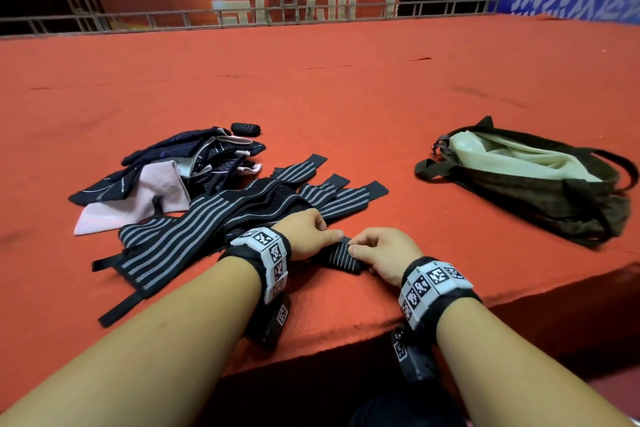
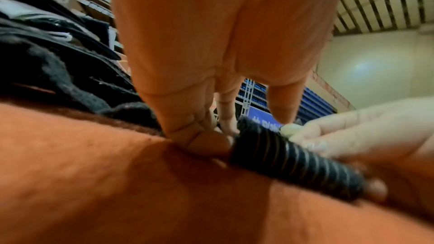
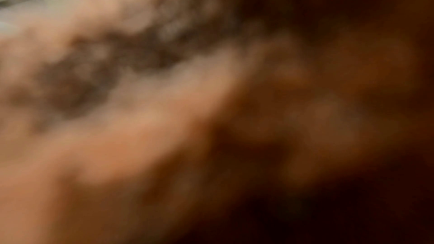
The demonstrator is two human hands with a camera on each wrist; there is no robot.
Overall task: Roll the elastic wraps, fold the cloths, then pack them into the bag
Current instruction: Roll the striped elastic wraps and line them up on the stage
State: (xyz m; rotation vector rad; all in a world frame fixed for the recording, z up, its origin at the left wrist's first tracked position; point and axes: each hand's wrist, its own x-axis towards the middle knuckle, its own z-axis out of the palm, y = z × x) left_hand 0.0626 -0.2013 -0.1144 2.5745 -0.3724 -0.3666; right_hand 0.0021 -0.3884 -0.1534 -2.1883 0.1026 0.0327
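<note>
On the red carpet, cloths are heaped far left, loose elastic wraps beside them; a partly rolled wrap is pinched at centre by the left hand and right hand; the bag is seen lying open, right.

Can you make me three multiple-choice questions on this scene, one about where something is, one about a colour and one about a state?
1. Where does the bag lie?
A. To the right of the wrap pile
B. On the cloths
C. Behind the railing

2. What colour covers the table?
A. Blue
B. Red-orange
C. White

3. What state is the wrap between the hands in?
A. Flat and untouched
B. Partly rolled, held by both hands
C. Packed away

Answers: 1 A, it lies alone at the right. 2 B, the covering is red-orange. 3 B, the left hand and right hand pinch its rolled end.
</note>
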